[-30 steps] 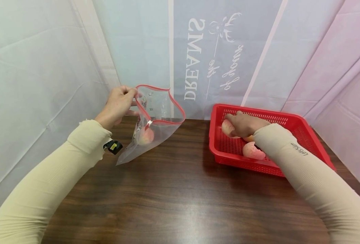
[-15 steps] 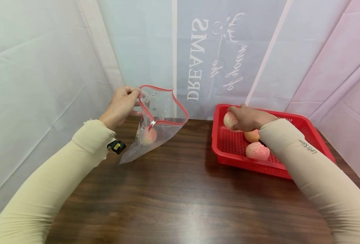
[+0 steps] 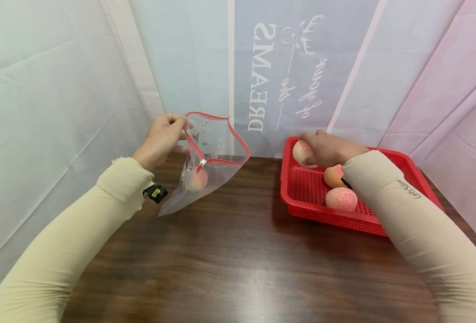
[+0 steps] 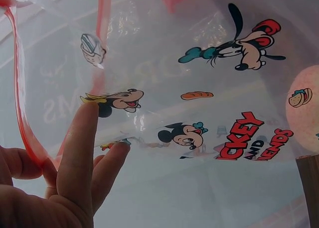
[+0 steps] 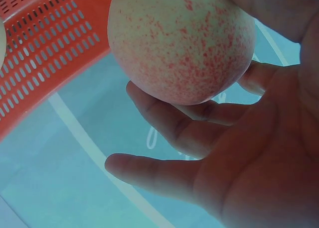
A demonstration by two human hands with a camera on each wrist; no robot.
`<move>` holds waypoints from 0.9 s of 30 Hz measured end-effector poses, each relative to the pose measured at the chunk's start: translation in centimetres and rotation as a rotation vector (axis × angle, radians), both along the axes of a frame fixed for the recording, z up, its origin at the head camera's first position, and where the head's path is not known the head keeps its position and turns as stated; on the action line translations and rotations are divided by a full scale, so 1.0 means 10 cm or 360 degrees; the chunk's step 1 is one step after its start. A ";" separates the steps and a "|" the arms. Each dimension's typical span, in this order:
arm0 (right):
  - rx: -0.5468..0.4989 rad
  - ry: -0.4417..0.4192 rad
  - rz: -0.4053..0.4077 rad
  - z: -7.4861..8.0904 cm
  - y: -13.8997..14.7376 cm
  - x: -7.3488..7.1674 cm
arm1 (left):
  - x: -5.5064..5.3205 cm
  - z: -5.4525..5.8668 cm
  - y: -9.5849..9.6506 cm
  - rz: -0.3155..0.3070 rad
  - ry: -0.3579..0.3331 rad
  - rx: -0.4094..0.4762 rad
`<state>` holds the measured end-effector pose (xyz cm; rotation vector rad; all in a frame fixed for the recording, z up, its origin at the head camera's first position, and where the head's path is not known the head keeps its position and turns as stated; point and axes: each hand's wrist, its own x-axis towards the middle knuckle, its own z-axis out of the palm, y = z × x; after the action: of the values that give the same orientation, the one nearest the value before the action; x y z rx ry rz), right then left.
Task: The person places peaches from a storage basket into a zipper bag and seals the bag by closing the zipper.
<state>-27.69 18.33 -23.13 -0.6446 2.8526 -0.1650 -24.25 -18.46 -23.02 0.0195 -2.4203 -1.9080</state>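
Note:
My left hand pinches the red-edged mouth of a clear zip bag, which hangs with its top spread apart. One peach shows through the plastic near the bottom. Cartoon prints cover the bag's side in the left wrist view. Over the far left corner of a red basket, my right hand grips a pale peach with red speckles between thumb and fingers. Two more peaches, an orange-pink one and a pink one, lie in the basket, partly beside my sleeve.
The dark wooden table stretches between the bag and the basket and toward me. A printed cloth backdrop rises right behind both, and a white cloth hangs on the left. The basket's perforated walls stand around the peaches.
My right hand has lifted the peach from the basket floor up to rim height at the far left corner. The left hand and bag keep almost the same place.

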 end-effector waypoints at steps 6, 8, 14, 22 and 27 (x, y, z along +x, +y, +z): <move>-0.0001 0.0012 0.0011 0.06 -0.04 -0.01 | -0.01 0.01 0.01 0.0011 -0.0007 0.0000; 0.0007 0.0018 0.0014 0.07 -0.05 -0.01 | -0.01 0.01 0.01 0.0012 -0.0008 0.0004; 0.0016 0.0030 0.0023 0.12 -0.10 0.00 | -0.01 0.01 0.02 0.0002 -0.0009 0.0001; 0.0025 0.0014 0.0014 0.18 -0.16 0.00 | -0.03 0.01 0.03 0.0002 -0.0011 0.0011; 0.0023 0.0035 0.0036 0.21 -0.20 0.01 | -0.04 0.00 0.03 0.0006 -0.0012 0.0010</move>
<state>-27.58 16.38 -20.99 -0.6793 2.8634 -0.1346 -24.61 -18.17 -22.99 0.0318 -2.4171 -1.9179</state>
